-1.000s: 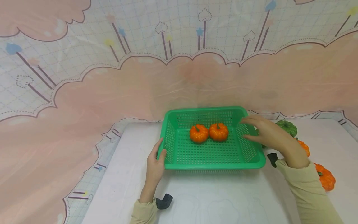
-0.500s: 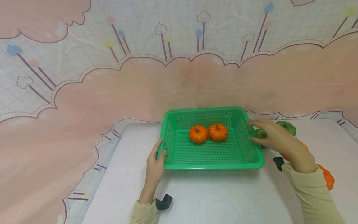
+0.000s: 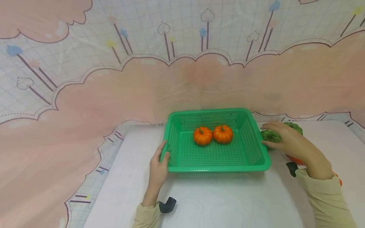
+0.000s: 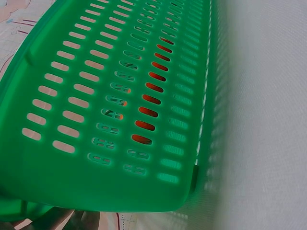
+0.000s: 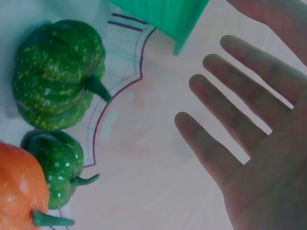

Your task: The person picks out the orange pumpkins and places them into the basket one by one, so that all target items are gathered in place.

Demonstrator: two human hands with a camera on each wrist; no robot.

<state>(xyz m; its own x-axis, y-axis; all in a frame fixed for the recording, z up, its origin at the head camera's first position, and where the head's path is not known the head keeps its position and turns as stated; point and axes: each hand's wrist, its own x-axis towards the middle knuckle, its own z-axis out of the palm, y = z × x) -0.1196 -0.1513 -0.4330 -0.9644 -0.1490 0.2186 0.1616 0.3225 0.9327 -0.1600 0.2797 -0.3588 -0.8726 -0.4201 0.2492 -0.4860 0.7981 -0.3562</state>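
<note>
A green plastic basket (image 3: 211,169) with slotted walls stands on the white table, two small orange pumpkins (image 3: 202,136) side by side inside it. My left hand (image 3: 158,169) holds its left rim, thumb over the edge; in the left wrist view dark fingers (image 4: 84,220) show under the rim. Just right of the basket, my right hand (image 3: 293,144) hovers with fingers spread over a speckled green pumpkin (image 3: 270,136). The right wrist view shows that hand holding nothing, apart from the larger green pumpkin (image 5: 57,72).
Behind the right hand sits another green pumpkin (image 3: 295,127). Orange pumpkins, one (image 3: 295,160) partly hidden by the right forearm, lie to the right. A cloth with a cloud and candle-like print (image 3: 182,82) hangs behind the table. Each wrist carries a black mount (image 3: 167,205).
My right hand has moved right, from over the basket's right rim to above the green pumpkin beside it. The left hand, basket and orange pumpkins inside have stayed in place.
</note>
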